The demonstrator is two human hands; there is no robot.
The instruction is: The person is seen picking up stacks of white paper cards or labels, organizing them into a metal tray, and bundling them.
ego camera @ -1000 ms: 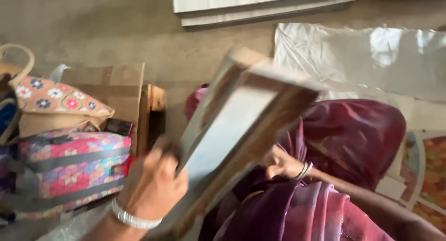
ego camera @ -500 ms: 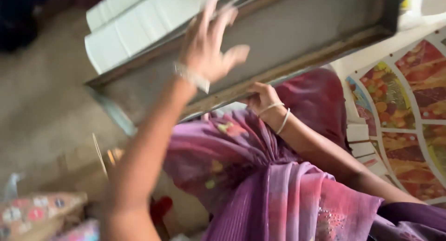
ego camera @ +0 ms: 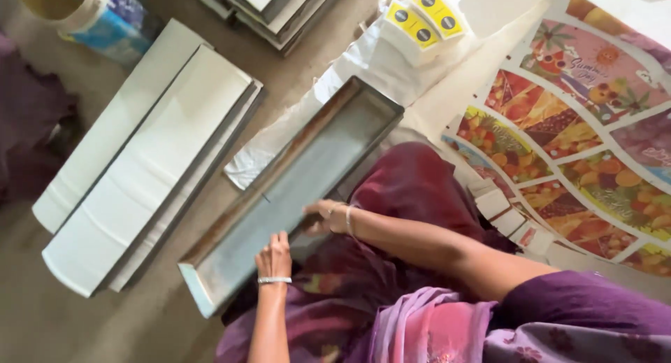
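long grey metal tray [ego camera: 300, 188]: on lap, slanting far-right to near-left. left hand [ego camera: 274, 254]: fingers together, flat on tray's near rim. right hand [ego camera: 323, 217]: grips near edge. white panels [ego camera: 140, 167]: left, on floor.

**Both hands at the long tray**

The left hand [ego camera: 274, 252] lay flat, fingers together and pointing away from the body, on the near rim of the long grey tray [ego camera: 307, 174], a bangle at its wrist. The right hand [ego camera: 326, 216] reached across from the right, forearm stretched out, its grip curled over the same rim just beyond the left, bangles at the wrist.
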